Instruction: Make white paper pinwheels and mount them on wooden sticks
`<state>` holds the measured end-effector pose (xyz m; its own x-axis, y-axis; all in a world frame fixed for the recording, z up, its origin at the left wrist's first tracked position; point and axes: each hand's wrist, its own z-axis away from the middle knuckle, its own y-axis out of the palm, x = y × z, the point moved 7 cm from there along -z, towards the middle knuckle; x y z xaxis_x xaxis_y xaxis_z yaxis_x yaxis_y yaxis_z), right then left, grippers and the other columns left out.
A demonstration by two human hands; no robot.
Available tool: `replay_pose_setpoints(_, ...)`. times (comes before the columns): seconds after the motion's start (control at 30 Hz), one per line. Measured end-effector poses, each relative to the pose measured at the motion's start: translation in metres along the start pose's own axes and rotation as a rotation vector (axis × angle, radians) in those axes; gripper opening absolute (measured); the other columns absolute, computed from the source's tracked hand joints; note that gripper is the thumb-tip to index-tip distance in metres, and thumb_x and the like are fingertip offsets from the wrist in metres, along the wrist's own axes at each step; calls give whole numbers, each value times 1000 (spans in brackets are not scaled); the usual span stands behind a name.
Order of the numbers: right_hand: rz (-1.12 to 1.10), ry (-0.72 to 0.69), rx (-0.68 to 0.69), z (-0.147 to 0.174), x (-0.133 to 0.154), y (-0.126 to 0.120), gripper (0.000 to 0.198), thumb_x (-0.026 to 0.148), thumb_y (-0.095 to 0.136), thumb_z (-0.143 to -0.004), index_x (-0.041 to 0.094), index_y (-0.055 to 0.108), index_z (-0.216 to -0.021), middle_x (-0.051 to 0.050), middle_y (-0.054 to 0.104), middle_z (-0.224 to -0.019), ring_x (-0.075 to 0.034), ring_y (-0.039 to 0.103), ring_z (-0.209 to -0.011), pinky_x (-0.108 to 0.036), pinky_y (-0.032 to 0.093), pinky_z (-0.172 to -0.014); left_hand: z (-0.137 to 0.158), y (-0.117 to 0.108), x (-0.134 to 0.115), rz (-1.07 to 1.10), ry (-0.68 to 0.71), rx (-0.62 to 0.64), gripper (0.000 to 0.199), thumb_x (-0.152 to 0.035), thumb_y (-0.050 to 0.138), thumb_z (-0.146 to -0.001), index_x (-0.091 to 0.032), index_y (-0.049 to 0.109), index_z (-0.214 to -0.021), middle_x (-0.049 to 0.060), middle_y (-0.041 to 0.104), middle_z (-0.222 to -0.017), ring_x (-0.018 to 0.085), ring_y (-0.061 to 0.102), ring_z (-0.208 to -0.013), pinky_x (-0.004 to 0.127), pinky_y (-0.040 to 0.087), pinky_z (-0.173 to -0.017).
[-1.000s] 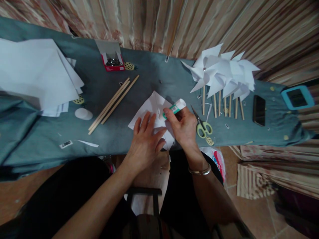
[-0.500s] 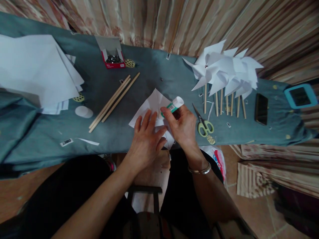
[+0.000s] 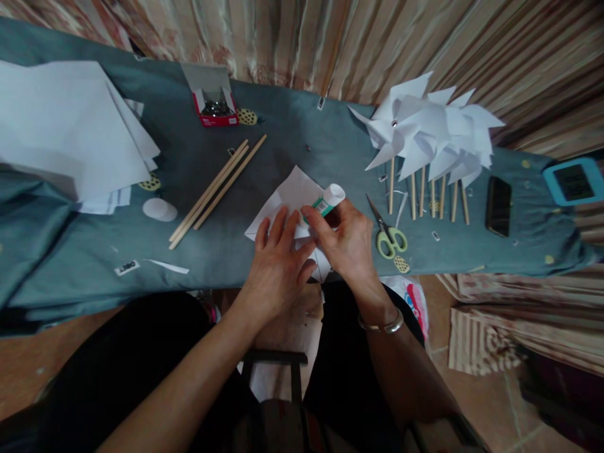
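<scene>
A white sheet of paper (image 3: 292, 189) with drawn lines lies near the front edge of the cloth-covered table. My left hand (image 3: 278, 264) rests flat on it, fingers spread. In my right hand (image 3: 346, 242) is a green and white glue stick (image 3: 325, 202), tilted, its lower end down at the paper; the fingers hide that tip. Just right of this hand lie scissors (image 3: 389, 239) with light green handles. A white cap (image 3: 159, 209) lies on its side to the left, beside several wooden sticks (image 3: 210, 195).
Several paper pinwheels (image 3: 427, 126) on sticks lie at the back right, with a phone (image 3: 499, 206) and a blue-framed device (image 3: 573, 181) beyond. A red box (image 3: 219, 118) of small metal pieces stands at the back. Stacked paper sheets (image 3: 70, 126) cover the left end.
The glue stick has shifted slightly to the left with my right hand. My left hand stays on the paper. The whole view has shifted slightly.
</scene>
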<state>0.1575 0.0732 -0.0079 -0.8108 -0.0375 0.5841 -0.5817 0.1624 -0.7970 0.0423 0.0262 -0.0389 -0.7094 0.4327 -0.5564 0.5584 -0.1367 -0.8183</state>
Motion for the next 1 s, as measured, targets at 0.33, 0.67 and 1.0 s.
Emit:
replay_pose_setpoints(0.33, 13, 3, 22, 3, 0, 0, 37, 56, 58, -86, 19, 63, -82, 0, 64, -63, -15, 60, -58, -27, 40, -57, 0, 0, -1, -27, 10, 1, 34, -26, 66, -85, -20, 66, -119, 19, 39, -151, 42, 24, -145, 64, 23, -114)
replay_pose_setpoints(0.67, -23, 3, 41, 7, -1, -2, 31, 50, 60, -86, 19, 62, -83, 1, 65, -64, -15, 62, -59, -26, 42, -57, 0, 0, 0, -34, 10, 2, 34, -26, 66, -84, -20, 66, -118, 18, 40, -151, 41, 25, -145, 62, 23, -115)
replay_pose_setpoints(1.0, -30, -12, 24, 8, -4, -5, 30, 51, 61, -85, 20, 61, -81, 2, 65, -62, -14, 62, -56, -26, 44, -56, 1, -1, 1, 8, 27, -22, 34, -28, 61, -88, -24, 63, -122, 13, 37, -155, 38, 23, -146, 63, 22, -115)
